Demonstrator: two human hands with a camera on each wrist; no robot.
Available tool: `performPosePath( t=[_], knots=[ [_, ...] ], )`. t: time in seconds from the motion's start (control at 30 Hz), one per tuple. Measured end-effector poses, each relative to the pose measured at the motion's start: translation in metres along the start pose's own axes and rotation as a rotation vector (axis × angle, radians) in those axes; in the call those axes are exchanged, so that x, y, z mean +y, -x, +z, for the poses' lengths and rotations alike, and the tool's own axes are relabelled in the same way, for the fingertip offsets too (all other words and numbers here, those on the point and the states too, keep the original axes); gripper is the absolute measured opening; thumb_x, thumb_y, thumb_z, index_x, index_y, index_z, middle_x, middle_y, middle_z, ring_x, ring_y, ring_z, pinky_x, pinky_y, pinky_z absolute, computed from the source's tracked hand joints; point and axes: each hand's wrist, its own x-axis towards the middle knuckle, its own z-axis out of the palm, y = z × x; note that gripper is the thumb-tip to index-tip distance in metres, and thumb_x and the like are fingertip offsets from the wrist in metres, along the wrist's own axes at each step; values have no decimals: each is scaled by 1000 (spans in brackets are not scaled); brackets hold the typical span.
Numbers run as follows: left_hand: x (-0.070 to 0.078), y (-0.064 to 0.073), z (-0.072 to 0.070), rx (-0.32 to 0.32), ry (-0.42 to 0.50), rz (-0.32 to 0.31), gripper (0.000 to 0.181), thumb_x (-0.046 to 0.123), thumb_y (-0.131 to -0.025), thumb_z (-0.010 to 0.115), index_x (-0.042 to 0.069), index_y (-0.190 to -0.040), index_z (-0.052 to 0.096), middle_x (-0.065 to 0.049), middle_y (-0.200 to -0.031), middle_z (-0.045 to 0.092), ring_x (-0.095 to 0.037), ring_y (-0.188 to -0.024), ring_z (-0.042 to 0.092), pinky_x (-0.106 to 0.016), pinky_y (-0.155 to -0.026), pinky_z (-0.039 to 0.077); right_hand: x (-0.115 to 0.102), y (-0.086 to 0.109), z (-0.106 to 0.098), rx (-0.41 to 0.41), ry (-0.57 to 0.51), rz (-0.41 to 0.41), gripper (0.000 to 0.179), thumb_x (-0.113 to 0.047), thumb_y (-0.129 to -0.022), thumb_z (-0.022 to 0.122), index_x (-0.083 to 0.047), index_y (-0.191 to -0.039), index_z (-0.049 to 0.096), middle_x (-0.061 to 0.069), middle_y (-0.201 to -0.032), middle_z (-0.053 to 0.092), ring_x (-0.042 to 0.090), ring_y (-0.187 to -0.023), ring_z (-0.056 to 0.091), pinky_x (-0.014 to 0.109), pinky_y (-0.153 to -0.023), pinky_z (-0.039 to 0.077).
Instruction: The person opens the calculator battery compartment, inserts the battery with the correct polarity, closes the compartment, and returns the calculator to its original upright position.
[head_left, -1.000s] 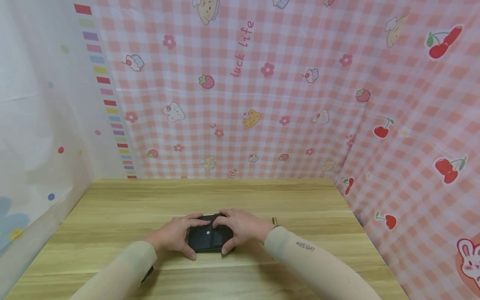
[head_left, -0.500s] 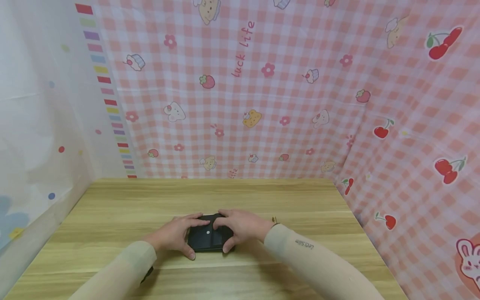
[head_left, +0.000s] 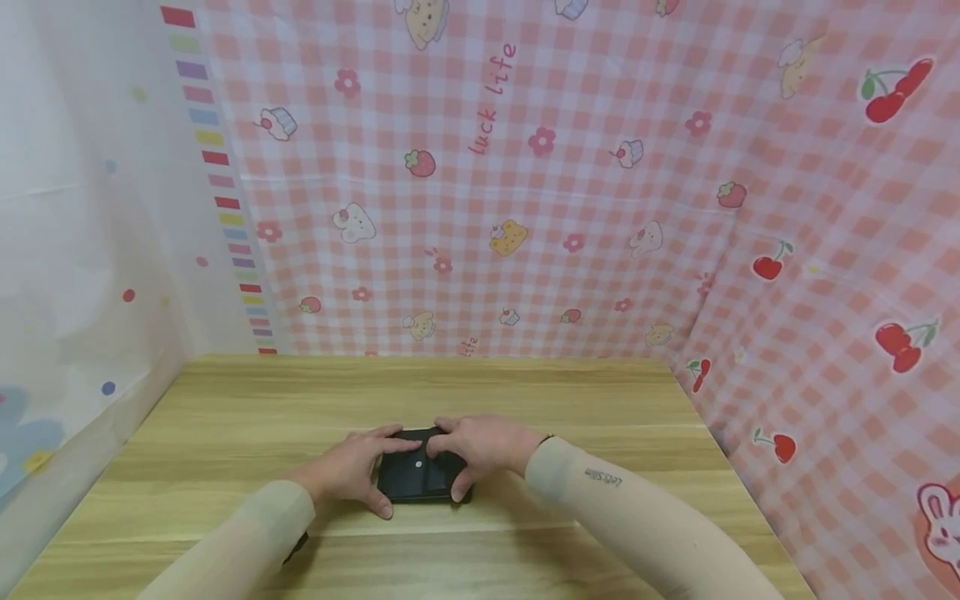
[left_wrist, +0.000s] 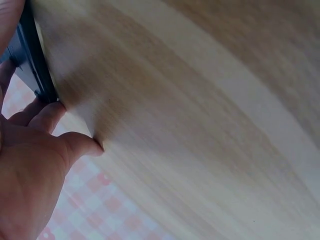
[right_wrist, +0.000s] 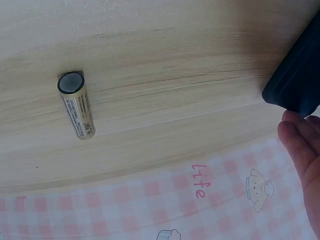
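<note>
A flat black case [head_left: 401,483], wallet-like with a small pale dot on top, lies on the wooden table between both hands. My left hand [head_left: 348,468] grips its left end, thumb at the near edge and fingers over the far edge and top. At the right end my right hand [head_left: 487,448] holds it likewise, its index finger bent onto the top. Part of the case [left_wrist: 35,60] shows in the left wrist view beside the left fingers. The right wrist view has a dark corner of the case [right_wrist: 295,82] against the right fingertips.
A gold battery [right_wrist: 77,107] lies on the table left of the case in the right wrist view; the right arm hides it in the head view. The wooden table [head_left: 247,400] meets pink checked cloth [head_left: 465,275] behind and on the right, and white cloth [head_left: 82,250] on the left.
The right hand's thumb has shifted slightly rightward along the case's near edge. The battery end seen earlier beside the right wrist is now hidden. The left hand keeps its hold.
</note>
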Motion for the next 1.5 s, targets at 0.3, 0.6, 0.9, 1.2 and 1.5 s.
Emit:
performPosePath(
  t=[0.3,0.6,0.9,1.2,1.5],
  knots=[
    [2,-1,0,5,12,-13,103,35,-65,103,29,-157,57,-22,-173,34,-57,-154,34,-80,-122,24,0,0,0,27,92,-7,71,-66,-82,83,-37,-142,59,11,-159,57,23,-124,72,39,-111,56],
    [-1,-2,0,-1,-4,-1,103,37,-65,103,26,-157,56,-23,-172,35,-56,-154,36,-81,-122,22,-1,0,-1,30,116,-5,72,-69,-82,81,-38,-144,60,9,-160,56,27,-143,57,44,-122,46],
    [-2,-2,-1,-16,-24,5,104,39,-68,101,29,-159,53,-22,-173,33,-55,-155,35,-82,-122,21,1,3,3,73,152,-24,72,-72,-82,77,-40,-144,60,9,-161,56,24,-138,58,40,-121,47],
    [-2,0,1,-11,-18,27,104,41,-68,101,29,-159,53,-24,-172,33,-56,-154,36,-83,-121,21,1,4,6,72,122,-13,71,-71,-83,78,-41,-145,59,9,-163,54,26,-131,61,41,-119,48],
    [-2,0,0,-7,-20,34,103,38,-67,101,27,-158,54,-25,-172,34,-54,-155,37,-85,-119,20,1,4,5,65,62,-12,70,-67,-83,78,-39,-144,59,12,-163,53,28,-133,64,42,-119,50]
  ],
)
